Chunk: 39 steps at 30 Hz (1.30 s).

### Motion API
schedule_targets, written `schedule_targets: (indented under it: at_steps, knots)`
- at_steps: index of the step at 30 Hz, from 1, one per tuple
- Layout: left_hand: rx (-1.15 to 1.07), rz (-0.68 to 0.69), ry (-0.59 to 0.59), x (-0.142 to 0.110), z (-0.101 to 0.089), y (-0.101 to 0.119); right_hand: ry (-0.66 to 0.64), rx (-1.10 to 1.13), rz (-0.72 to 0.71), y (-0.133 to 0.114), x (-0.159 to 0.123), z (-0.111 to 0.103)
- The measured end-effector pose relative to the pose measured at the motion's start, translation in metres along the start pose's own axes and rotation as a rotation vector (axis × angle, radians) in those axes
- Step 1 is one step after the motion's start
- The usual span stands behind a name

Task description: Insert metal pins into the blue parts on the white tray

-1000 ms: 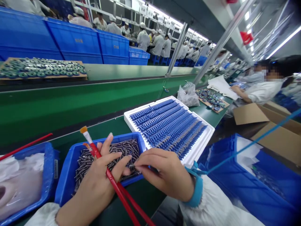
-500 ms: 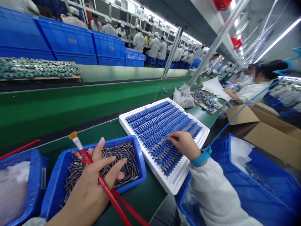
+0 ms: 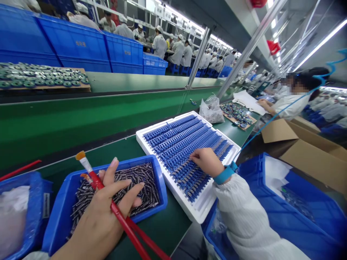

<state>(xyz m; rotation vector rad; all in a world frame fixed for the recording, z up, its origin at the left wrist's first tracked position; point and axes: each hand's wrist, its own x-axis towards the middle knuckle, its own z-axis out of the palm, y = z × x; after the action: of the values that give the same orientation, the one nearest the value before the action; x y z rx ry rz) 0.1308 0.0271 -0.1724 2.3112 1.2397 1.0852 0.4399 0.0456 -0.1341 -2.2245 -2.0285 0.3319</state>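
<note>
Since the earlier frame, the right hand [image 3: 204,162] is no longer working over the blue bin [image 3: 159,187]. It is reaching across to the white foam tray [image 3: 173,193] and hovering over rows of blue comb-like strips [image 3: 187,151]. Its fingers [image 3: 193,156] are bunching close together with their tips down among the rows, but I cannot tell whether they are pinching anything. A blue wrist strap [image 3: 223,177] is circling that wrist. The left hand [image 3: 100,206] is staying over the bin, with its fingers [image 3: 127,185] closing around two red-handled brushes [image 3: 119,216]. Dark threaded pins [image 3: 135,184] are lying heaped in the bin, just beside the tray. Both the bin and the tray are sitting on the green counter [image 3: 168,231], and a cardboard box [image 3: 306,144] is standing well to the right of the tray.
</note>
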Motion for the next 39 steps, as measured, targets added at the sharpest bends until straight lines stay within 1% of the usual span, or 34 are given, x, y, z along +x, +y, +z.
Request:
schedule_targets:
  at_steps: [2,4,6,8,10,11,13,15,16,17,19,22,26,29,32,34,36,38,39]
  knots:
    - [0.100,0.032,-0.004,0.002,0.000,-0.003,-0.005,-0.017,-0.005,0.000,0.001,-0.001]
    - [0.159,0.112,0.023,0.003,0.000,-0.004,0.007,-0.027,-0.016,0.001,-0.001,-0.005]
    - [0.182,0.188,0.086,0.004,0.000,-0.002,0.047,-0.040,-0.025,0.000,-0.007,-0.012]
    - [0.216,0.210,0.160,0.007,-0.001,0.002,0.106,-0.061,-0.053,-0.008,-0.017,-0.019]
    - [0.252,0.229,0.205,0.010,-0.002,0.006,0.137,-0.083,-0.137,-0.027,-0.029,-0.023]
    - [0.274,0.247,0.212,0.011,-0.003,0.007,0.124,-0.093,-0.209,-0.041,-0.034,-0.022]
    - [0.320,0.319,0.196,0.012,-0.003,0.007,0.043,-0.114,-0.389,-0.074,-0.042,-0.013]
    - [0.356,0.397,0.190,0.012,-0.002,0.005,-0.047,-0.164,-0.548,-0.106,-0.043,0.003]
    - [0.366,0.429,0.191,0.012,-0.002,0.004,-0.065,-0.204,-0.582,-0.120,-0.041,0.013]
    - [0.374,0.454,0.195,0.012,-0.002,0.003,-0.069,-0.246,-0.586,-0.131,-0.039,0.022]
    - [0.392,0.479,0.217,0.013,-0.002,0.003,-0.057,-0.310,-0.564,-0.144,-0.034,0.037]
    - [0.411,0.506,0.231,0.014,-0.005,0.006,-0.072,-0.346,-0.576,-0.150,-0.028,0.045]
    - [0.327,0.485,0.234,0.013,-0.008,0.010,-0.137,-0.324,-0.614,-0.148,-0.028,0.039]
    - [0.235,0.438,0.229,0.009,-0.006,0.011,-0.138,-0.251,-0.628,-0.146,-0.026,0.035]
    - [0.148,0.387,0.167,0.005,-0.005,0.014,-0.075,-0.123,-0.653,-0.140,-0.026,0.034]
    - [0.114,0.364,0.091,0.004,-0.008,0.017,0.023,-0.010,-0.668,-0.134,-0.032,0.032]
    - [0.142,0.365,0.030,0.005,-0.016,0.023,0.174,0.114,-0.648,-0.126,-0.044,0.027]
    - [0.212,0.406,-0.014,0.008,-0.027,0.031,0.367,0.266,-0.615,-0.120,-0.062,0.021]
    - [0.259,0.436,-0.043,0.009,-0.032,0.036,0.459,0.365,-0.639,-0.118,-0.071,0.019]
